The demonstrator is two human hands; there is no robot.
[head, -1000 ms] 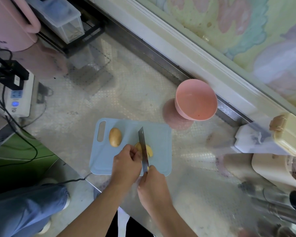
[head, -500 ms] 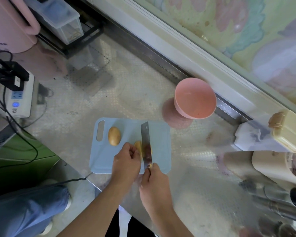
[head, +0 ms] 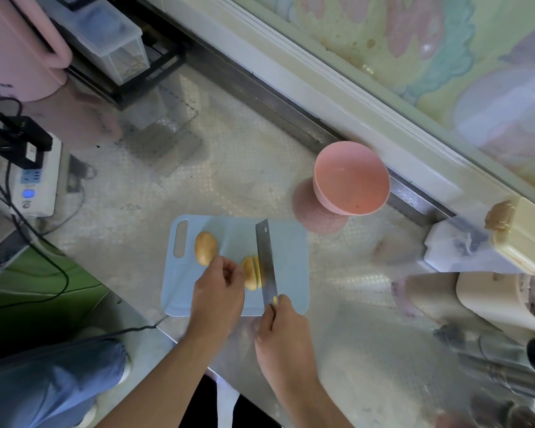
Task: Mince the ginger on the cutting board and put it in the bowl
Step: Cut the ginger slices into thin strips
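Observation:
A light blue cutting board (head: 288, 242) lies on the metal counter. One whole yellow-brown ginger piece (head: 205, 248) sits near the board's handle slot. A second ginger piece (head: 251, 272), cut into slices, lies mid-board. My left hand (head: 218, 293) has its fingers curled, its fingertips holding that sliced piece from the left. My right hand (head: 283, 330) grips the handle of a cleaver (head: 265, 257), whose blade stands edge-down against the right side of the slices. An empty pink bowl (head: 351, 177) stands beyond the board's far right corner.
A white power strip (head: 36, 183) with cables lies at the left counter edge. A pink appliance (head: 16, 54) and clear box (head: 105, 35) stand at the far left. White and beige containers (head: 488, 245) crowd the right side. A steel ledge runs behind the bowl.
The cleaver has shifted slightly left across the ginger piece, and cut slices show in it. My left hand's fingertips have drawn back to the left along the piece.

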